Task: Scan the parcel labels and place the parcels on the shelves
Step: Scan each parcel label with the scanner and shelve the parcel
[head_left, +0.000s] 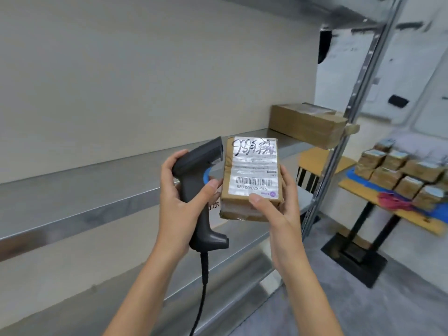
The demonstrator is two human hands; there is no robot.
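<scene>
One cardboard box (308,124) already sits on the steel shelf (97,190), at 1 o'clock from the hands. Right hand (274,209) grasps a taped parcel (252,180) at frame centre, shipping label (253,166) facing up. Left hand (179,197) is clenched around the barcode scanner (196,185), just beside the parcel at its 9 o'clock. Scanning and shelving of this parcel appear pending. Many stacked parcels (402,175) remain on the side table (388,209) at 3 o'clock.

My scanner (194,175) is dark grey with a blue ring; my brown parcel (252,180) bears a white barcoded label (253,166).
</scene>
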